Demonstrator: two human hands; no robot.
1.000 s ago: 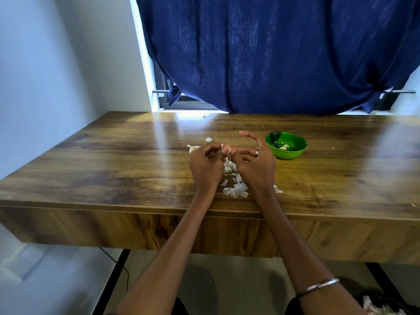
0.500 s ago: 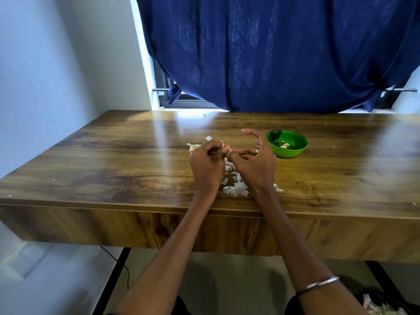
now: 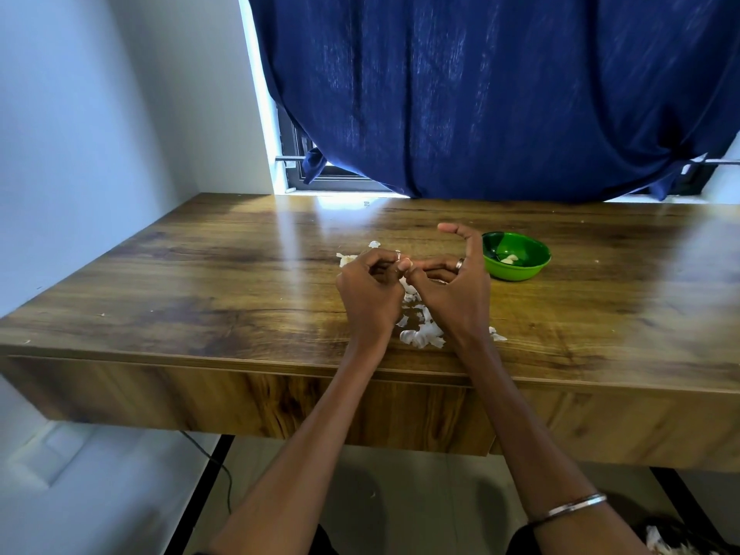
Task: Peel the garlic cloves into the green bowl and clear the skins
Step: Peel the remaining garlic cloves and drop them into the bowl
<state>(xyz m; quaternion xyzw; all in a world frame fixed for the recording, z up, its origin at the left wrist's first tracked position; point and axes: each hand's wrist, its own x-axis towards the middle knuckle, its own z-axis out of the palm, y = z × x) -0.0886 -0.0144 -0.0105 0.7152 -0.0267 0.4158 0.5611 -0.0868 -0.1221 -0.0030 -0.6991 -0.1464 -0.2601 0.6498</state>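
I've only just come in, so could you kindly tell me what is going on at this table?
A person is peeling garlic at a brown wooden table. The left hand and the right hand meet over the table and pinch a small pale garlic clove between their fingertips. Loose white papery garlic skins lie scattered beneath and behind the hands. To the right, a small round green bowl already holds some peeled pale garlic.

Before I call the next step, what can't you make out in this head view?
- Garlic clove: mostly hidden by the fingertips of left hand and right hand; how much is peeled is unclear.
- Green bowl: contents too small to count.
- Skins: partly hidden behind both hands.
- Dark object at the bottom right corner: cut off by the frame edge.
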